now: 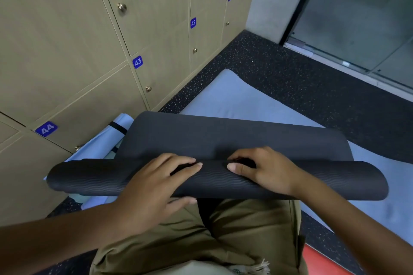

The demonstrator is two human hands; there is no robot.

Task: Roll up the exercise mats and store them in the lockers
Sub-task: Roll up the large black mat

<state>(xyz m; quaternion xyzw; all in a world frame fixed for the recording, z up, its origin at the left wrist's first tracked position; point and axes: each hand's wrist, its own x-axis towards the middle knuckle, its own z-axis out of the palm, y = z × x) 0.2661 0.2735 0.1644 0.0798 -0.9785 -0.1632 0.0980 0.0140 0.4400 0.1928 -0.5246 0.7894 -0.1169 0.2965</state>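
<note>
A black exercise mat [324, 181] lies mostly rolled across my lap, with a short flat end [223, 138] still spread beyond the roll. My left hand [154, 181] grips the roll, fingers over the top and thumb underneath. My right hand [266, 169] grips it too, fingers curled over the far side, thumb on top. Under it a light blue mat [245, 100] lies flat on the floor. A rolled light blue mat [105, 138] with black straps rests against the lockers.
Tan lockers [89, 51] numbered 41 to 44 line the left wall, all doors shut, with small round knobs. Dark speckled floor [290, 78] runs to a glass door [368, 18] at the right. A red patch of floor [321, 261] shows at the bottom right.
</note>
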